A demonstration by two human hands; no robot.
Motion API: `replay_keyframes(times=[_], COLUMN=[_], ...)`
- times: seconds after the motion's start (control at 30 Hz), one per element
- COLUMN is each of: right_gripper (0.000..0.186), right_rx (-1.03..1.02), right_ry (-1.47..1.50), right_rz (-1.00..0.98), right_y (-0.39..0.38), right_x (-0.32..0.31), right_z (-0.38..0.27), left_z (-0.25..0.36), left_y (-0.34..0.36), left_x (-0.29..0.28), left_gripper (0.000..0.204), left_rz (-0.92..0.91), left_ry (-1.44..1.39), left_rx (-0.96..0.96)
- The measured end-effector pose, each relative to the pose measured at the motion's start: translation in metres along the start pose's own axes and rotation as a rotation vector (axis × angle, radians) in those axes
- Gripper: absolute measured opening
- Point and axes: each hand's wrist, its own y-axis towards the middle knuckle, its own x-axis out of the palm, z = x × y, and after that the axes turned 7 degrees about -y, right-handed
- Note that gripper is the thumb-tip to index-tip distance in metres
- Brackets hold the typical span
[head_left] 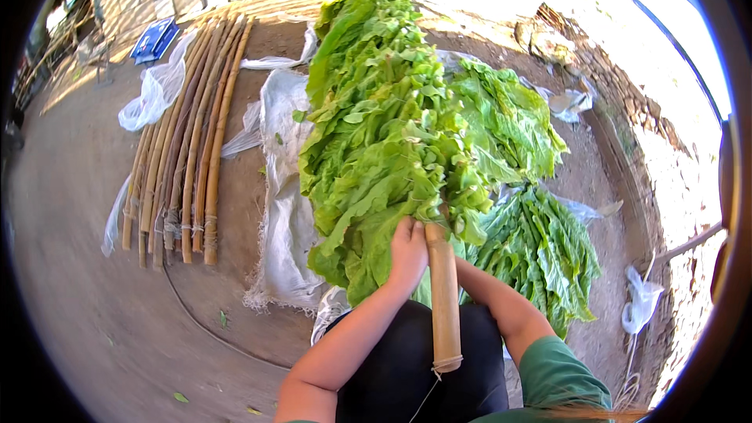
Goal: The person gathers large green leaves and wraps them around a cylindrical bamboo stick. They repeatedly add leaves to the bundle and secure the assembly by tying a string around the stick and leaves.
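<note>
A long mass of green leaves [368,133] runs away from me along a bamboo pole [443,298], whose bare near end lies over my lap with string tied round it. My left hand [407,254] is closed at the base of the leaves, just left of the pole; what its fingers grip is hidden. My right hand is out of sight behind the pole and leaves, with the right forearm [501,305] reaching in from the lower right. More loose leaves [536,258] lie in a pile to the right, with another heap [509,121] above them.
Several bamboo poles [213,149] lie side by side at the left, with thin plastic [157,94] and a blue packet [154,41]. A white woven sack [286,211] lies beside the leaves. A plastic bag [641,301] is at the right. Stacked blocks [188,0] stand behind.
</note>
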Motion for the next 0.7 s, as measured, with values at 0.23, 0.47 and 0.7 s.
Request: replay_keyframes(times=[0.23, 0.47, 0.7], right_gripper=[0.055, 0.052, 0.097], right_rx=[0.083, 0.242, 1.218], right_ry=[-1.039, -0.778, -0.972], right_rz=[-0.037, 0.62, 1.068], right_y=[-0.046, -0.19, -0.345], right_x=[-0.012, -0.034, -0.124], right_z=[-0.017, -0.007, 0.068], left_z=[0.02, 0.034, 0.032], left_y=[-0.011, -0.008, -0.003], left_x=[0.0, -0.005, -0.027], left_gripper=[0.018, 0.023, 0.04], left_rz=[-0.012, 0.072, 0.218], left_ry=[-0.195, 0.171, 0.297], left_rx=[-0.343, -0.224, -0.285])
